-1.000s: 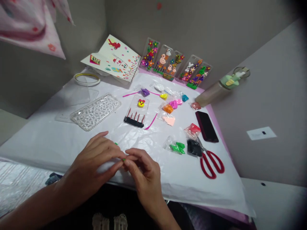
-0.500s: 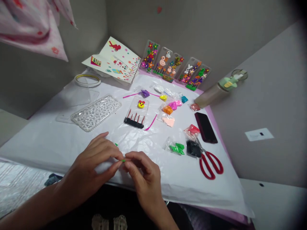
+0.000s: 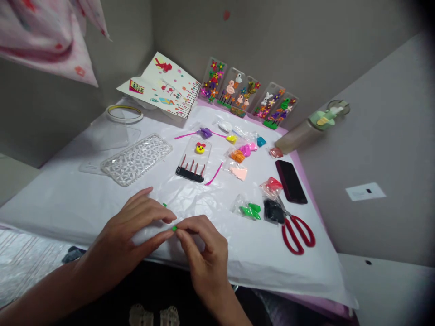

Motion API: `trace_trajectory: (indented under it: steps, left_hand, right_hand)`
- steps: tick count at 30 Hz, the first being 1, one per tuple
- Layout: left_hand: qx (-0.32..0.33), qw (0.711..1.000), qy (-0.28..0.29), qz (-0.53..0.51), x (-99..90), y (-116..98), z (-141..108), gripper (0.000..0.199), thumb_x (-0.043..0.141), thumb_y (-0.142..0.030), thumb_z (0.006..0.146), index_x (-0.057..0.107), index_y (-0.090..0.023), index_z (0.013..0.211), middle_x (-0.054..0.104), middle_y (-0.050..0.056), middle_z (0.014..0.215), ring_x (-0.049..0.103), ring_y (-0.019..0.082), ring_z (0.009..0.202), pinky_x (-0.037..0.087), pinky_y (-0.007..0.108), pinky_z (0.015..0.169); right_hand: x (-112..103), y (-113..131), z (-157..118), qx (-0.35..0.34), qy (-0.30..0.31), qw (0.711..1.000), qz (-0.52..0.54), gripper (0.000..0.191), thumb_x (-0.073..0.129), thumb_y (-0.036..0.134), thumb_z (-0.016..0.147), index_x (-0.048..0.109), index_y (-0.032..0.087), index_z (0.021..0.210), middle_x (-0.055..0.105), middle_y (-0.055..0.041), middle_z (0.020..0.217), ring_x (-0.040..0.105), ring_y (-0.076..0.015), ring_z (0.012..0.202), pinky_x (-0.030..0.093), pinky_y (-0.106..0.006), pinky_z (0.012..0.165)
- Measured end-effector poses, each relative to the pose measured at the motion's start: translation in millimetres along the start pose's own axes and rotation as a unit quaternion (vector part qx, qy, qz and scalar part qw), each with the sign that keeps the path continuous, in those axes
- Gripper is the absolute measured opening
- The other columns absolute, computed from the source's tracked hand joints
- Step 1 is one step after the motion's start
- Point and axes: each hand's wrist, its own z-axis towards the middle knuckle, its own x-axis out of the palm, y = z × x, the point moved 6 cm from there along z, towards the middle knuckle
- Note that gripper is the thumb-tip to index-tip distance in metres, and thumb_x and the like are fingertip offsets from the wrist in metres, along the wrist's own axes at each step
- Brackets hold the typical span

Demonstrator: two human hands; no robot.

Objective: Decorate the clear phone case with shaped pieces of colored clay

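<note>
A tiny piece of green modelling clay sits between my two hands, over the near edge of the table. My right hand pinches it with thumb and forefinger. My left hand has its thumb tip against the piece, while its forefinger stands a little apart above it. Another small green bit lies on the sheet just beyond my left fingers. Farther off is a clear phone case bearing a yellow clay face with a red bow, brown stems and a black strip.
On the right lie green clay packets, a black packet, red-handled scissors and a phone. A textured clear case lies left. Behind are colourful clay packets, a bottle and decorated cases.
My left forefinger has lifted off the green clay, and more of the piece shows. My right hand stays pinched on it. Things on the table have not moved.
</note>
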Motion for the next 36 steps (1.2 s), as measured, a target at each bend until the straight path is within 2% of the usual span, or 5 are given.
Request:
trace_trajectory:
  steps: [9, 18, 22, 28, 36]
  left_hand:
    - [0.041, 0.999, 0.03, 0.01, -3.7, 5.6, -5.5, 0.017, 0.059, -0.015, 0.098, 0.061, -0.03, 0.106, 0.072, -0.009, 0.092, 0.069, 0.015, 0.09, 0.015, 0.036, 0.129]
    - [-0.018, 0.998, -0.057, 0.004, -21.4, 15.8, -8.5, 0.018, 0.058, -0.017, 0.099, 0.066, -0.029, 0.109, 0.076, -0.008, 0.098, 0.071, 0.015, 0.092, 0.026, 0.04, 0.129]
    - [-0.043, 0.993, -0.105, 0.016, -33.4, 31.0, -11.2, 0.013, 0.06, -0.02, 0.098, 0.067, -0.03, 0.104, 0.076, -0.007, 0.093, 0.072, 0.018, 0.087, 0.033, 0.048, 0.126]
    - [-0.058, 0.991, -0.114, 0.022, -28.1, 49.0, -13.8, 0.01, 0.061, -0.02, 0.098, 0.066, -0.028, 0.101, 0.075, -0.005, 0.092, 0.071, 0.018, 0.084, 0.033, 0.051, 0.126]
    - [-0.059, 0.99, -0.125, 0.024, -29.6, 52.6, -16.4, 0.01, 0.062, -0.02, 0.098, 0.067, -0.028, 0.1, 0.076, -0.004, 0.09, 0.071, 0.019, 0.083, 0.035, 0.051, 0.125]
  right_hand:
    - [8.6, -11.7, 1.5, 0.135, 0.005, 0.985, 0.109, 0.009, 0.074, 0.015, 0.088, 0.078, 0.023, 0.086, 0.073, 0.0001, 0.082, 0.065, -0.0143, 0.075, 0.051, -0.025, 0.069]
    - [5.4, -12.0, 6.4, 0.105, -0.006, 0.993, 0.054, 0.023, 0.068, 0.015, 0.092, 0.081, 0.027, 0.107, 0.072, -0.002, 0.091, 0.066, -0.0161, 0.083, 0.053, -0.028, 0.074]
    - [3.3, -14.5, 10.3, 0.128, -0.007, 0.99, 0.062, 0.015, 0.069, 0.015, 0.09, 0.081, 0.024, 0.088, 0.071, -0.0006, 0.078, 0.065, -0.0154, 0.074, 0.052, -0.027, 0.07]
    - [2.8, -21.9, 15.6, 0.203, -0.038, 0.972, 0.116, 0.012, 0.077, 0.019, 0.081, 0.075, 0.021, 0.07, 0.066, 0.003, 0.061, 0.061, -0.0117, 0.057, 0.048, -0.022, 0.058]
    - [3.5, -24.7, 22.4, 0.19, -0.043, 0.979, 0.064, 0.009, 0.075, 0.021, 0.083, 0.076, 0.021, 0.074, 0.07, 0.0009, 0.069, 0.063, -0.014, 0.067, 0.051, -0.024, 0.065]
